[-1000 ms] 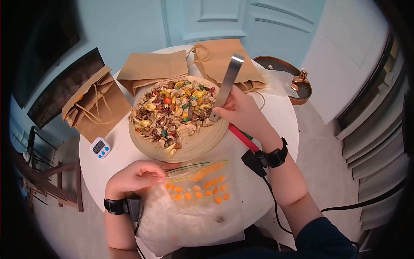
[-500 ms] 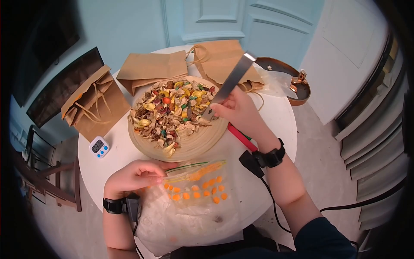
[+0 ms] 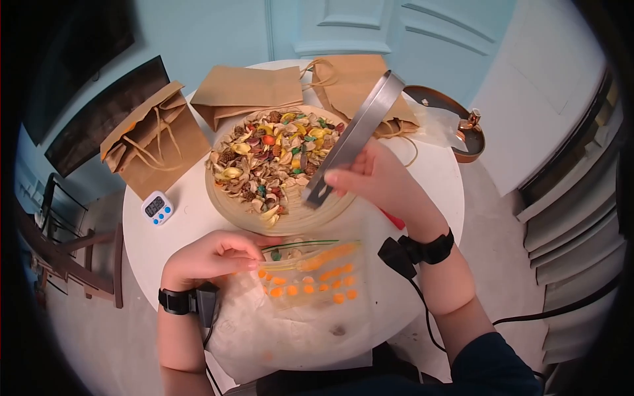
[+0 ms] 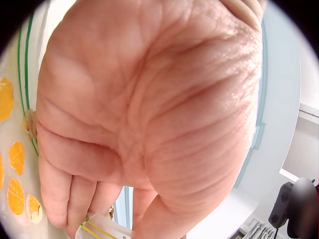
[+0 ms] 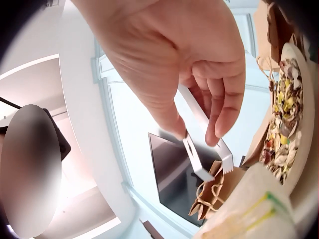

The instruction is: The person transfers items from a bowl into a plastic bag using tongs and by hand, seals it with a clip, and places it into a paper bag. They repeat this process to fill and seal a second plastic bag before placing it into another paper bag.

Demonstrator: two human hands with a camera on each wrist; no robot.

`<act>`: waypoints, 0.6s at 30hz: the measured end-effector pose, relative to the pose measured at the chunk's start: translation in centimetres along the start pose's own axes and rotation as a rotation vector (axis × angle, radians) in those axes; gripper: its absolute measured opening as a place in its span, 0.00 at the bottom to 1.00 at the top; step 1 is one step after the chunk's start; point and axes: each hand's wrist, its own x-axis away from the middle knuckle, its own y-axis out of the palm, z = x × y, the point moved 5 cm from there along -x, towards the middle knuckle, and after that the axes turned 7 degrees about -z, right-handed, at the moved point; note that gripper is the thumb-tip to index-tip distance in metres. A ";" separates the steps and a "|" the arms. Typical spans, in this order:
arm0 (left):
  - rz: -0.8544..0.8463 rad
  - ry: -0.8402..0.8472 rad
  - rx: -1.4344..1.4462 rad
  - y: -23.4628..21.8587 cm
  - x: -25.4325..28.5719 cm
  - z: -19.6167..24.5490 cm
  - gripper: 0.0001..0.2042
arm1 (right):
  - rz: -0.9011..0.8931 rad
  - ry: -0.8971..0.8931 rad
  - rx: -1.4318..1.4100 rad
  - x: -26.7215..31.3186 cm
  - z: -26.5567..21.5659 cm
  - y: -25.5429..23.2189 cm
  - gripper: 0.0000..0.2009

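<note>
Tongs (image 3: 356,135), metal, sat in the right hand (image 3: 389,185), angled over the right side of the round plate (image 3: 307,222), bend up and away from the person, tips down toward the near rim. Right fingers were part-curled: thumb on one arm of the tongs, fingers on the other. Right wrist view showed the two serrated tips a little apart. Left hand (image 3: 211,261) had thumb and fingers nearly together, pinching the edge of a clear zip bag (image 3: 317,280) printed with orange spots, near its mouth. Bag lay between person and plate, green and yellow zip lines facing the plate; a few small pieces showed inside by the mouth, green one included. Plate carried a spread of potpourri (image 3: 264,155): tan, yellow, red and green bits, bare strip along the near side. Three brown paper bags stood round the far side: left (image 3: 168,165), middle (image 3: 251,89), right (image 3: 350,76). White timer (image 3: 158,208) was on the table (image 3: 444,181), left of the plate. Red object (image 3: 394,219) poked out below the right hand, mostly hidden. Dark oval tray (image 3: 470,157) with copper-coloured items was at far right.
</note>
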 end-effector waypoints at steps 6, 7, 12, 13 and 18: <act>-0.015 0.055 -0.053 -0.2 -0.1 -0.1 0.04 | 0.349 -0.154 0.324 -1.1 2.8 -3.9 0.18; -0.014 0.051 -0.065 -0.2 0.0 0.0 0.04 | 0.353 -0.152 0.330 -1.1 3.0 -4.2 0.18; -0.018 0.052 -0.058 -0.2 0.0 0.0 0.05 | 0.310 -0.075 0.523 -1.6 4.3 -4.4 0.22; -0.016 0.034 -0.057 -0.2 0.0 -0.1 0.05 | 0.310 -0.075 0.523 -1.6 4.5 -4.5 0.22; -0.035 0.048 -0.060 -0.3 0.3 -0.4 0.04 | 0.324 -0.066 0.570 -1.2 3.0 -3.7 0.24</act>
